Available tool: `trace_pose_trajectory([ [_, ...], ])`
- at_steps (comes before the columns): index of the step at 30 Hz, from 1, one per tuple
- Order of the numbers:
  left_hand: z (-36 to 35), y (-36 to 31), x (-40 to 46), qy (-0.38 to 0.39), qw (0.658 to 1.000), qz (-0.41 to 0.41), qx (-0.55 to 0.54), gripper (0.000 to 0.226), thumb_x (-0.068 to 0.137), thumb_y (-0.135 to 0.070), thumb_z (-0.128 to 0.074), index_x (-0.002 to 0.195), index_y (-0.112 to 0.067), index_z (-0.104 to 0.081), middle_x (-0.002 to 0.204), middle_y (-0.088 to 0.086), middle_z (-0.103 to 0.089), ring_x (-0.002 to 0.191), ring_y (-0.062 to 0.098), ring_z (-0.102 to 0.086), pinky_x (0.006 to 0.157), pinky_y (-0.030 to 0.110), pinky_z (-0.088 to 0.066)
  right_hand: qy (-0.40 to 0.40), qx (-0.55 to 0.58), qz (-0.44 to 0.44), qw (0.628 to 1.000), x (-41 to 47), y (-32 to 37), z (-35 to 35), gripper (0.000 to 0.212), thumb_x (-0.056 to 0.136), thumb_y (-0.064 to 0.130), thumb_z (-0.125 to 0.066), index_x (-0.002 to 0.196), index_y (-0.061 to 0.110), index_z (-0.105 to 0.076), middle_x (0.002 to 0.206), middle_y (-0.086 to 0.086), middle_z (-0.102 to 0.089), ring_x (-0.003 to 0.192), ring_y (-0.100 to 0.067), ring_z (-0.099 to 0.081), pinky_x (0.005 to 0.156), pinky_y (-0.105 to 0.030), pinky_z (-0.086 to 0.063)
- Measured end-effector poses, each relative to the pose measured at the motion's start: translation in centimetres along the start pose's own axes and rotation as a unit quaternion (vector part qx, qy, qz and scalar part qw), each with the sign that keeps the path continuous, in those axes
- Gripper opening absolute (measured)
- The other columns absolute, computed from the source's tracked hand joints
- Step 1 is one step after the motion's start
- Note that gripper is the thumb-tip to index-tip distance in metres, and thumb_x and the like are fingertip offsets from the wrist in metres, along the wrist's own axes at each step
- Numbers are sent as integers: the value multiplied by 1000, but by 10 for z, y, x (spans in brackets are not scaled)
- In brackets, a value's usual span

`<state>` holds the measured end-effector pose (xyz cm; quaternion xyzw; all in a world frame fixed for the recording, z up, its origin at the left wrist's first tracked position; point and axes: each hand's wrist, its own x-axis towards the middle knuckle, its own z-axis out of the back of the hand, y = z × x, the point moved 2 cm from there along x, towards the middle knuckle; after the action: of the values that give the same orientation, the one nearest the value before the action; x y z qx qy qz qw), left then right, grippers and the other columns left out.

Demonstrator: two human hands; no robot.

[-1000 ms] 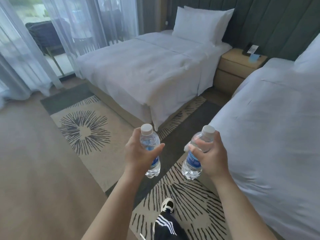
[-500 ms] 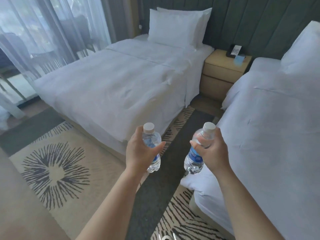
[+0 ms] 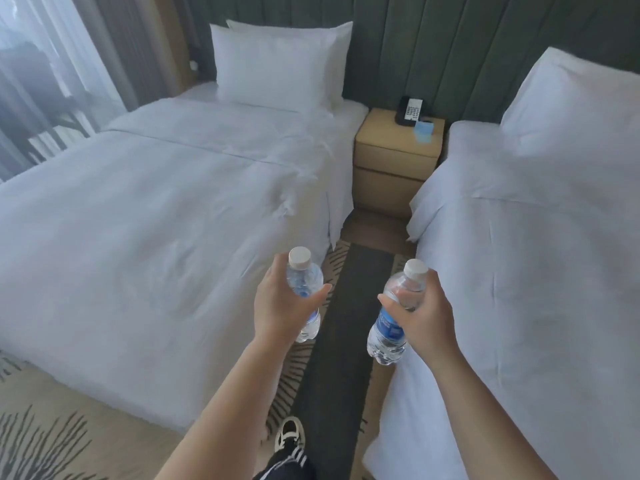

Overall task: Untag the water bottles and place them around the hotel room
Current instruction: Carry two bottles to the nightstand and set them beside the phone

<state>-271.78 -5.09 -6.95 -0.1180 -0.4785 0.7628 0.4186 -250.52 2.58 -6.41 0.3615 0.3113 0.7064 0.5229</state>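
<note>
Two white-made beds are flanking a narrow carpeted aisle (image 3: pixel 341 306) in a hotel room, the left bed (image 3: pixel 156 209) by sheer curtains, the right bed (image 3: pixel 540 254) against a green padded headboard wall. Between them, a wooden nightstand (image 3: pixel 394 168) is carrying a telephone (image 3: pixel 410 110) and a small blue card (image 3: pixel 424 127).

From the head camera, the left hand (image 3: pixel 277 306) is gripping one water bottle (image 3: pixel 304 282) upright, fingers curled round its middle. The right hand (image 3: pixel 424 315) is wrapping around the upper body of a second water bottle (image 3: pixel 389 334), tilted slightly. Both bottles are hanging over the aisle, well short of the nightstand. One shoe (image 3: pixel 290 434) is showing below.
</note>
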Motion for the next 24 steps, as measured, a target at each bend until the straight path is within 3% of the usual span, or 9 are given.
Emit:
trace_pose_trajectory([
  [7,-33,0,150,59,997,-54,-1,68,62,-44,-83,114,-41,-39,104,-14,-58,90,10,-57,75,29,-48,-72,12,-32,997,125,21,-43,65,75,33,-79,128,15,-46,123,-7,-58,110,-24,-58,89,-33,-51],
  [14,-93,9,248,94,995,-34,-27,58,62,-43,-81,103,-41,-41,94,-17,-58,87,14,-61,76,42,-56,-99,11,-65,993,218,0,-62,64,74,36,-78,126,16,-46,120,-5,-58,110,-23,-59,92,-39,-53],
  [20,-174,3,338,103,993,-52,-16,59,62,-45,-82,98,-48,-35,86,-27,-53,82,8,-58,69,31,-51,-105,11,-84,991,325,-48,-73,63,74,37,-78,124,17,-46,117,-3,-60,106,-20,-60,87,-35,-55],
  [24,-235,-22,417,111,992,-65,-13,56,60,-51,-79,100,-39,-42,89,-19,-58,82,11,-62,67,31,-54,-96,22,-91,991,419,-81,-67,65,76,40,-76,128,21,-43,120,-1,-58,108,-16,-59,87,-33,-55],
])
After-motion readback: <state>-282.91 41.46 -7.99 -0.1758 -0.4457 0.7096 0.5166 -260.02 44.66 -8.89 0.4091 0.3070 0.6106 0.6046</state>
